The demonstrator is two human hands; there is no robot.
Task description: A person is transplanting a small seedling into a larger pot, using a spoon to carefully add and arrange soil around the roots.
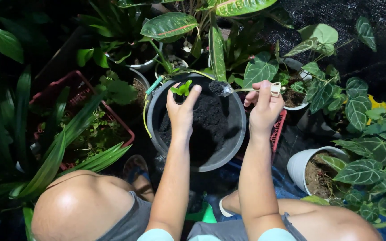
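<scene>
seedling (182, 89) stem: hidden by left hand (182, 111) | spoon (246, 89) handle: partly covered by right hand (264, 109)

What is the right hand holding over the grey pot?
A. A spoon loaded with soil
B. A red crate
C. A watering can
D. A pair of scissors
A: the right hand grips a spoon whose bowl carries dark soil above the grey pot, while the left hand steadies a small seedling.

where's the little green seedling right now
In the head view, the seedling sits upper centre, pinched in the left hand over the dark soil of the grey pot, left of the spoon.
</scene>
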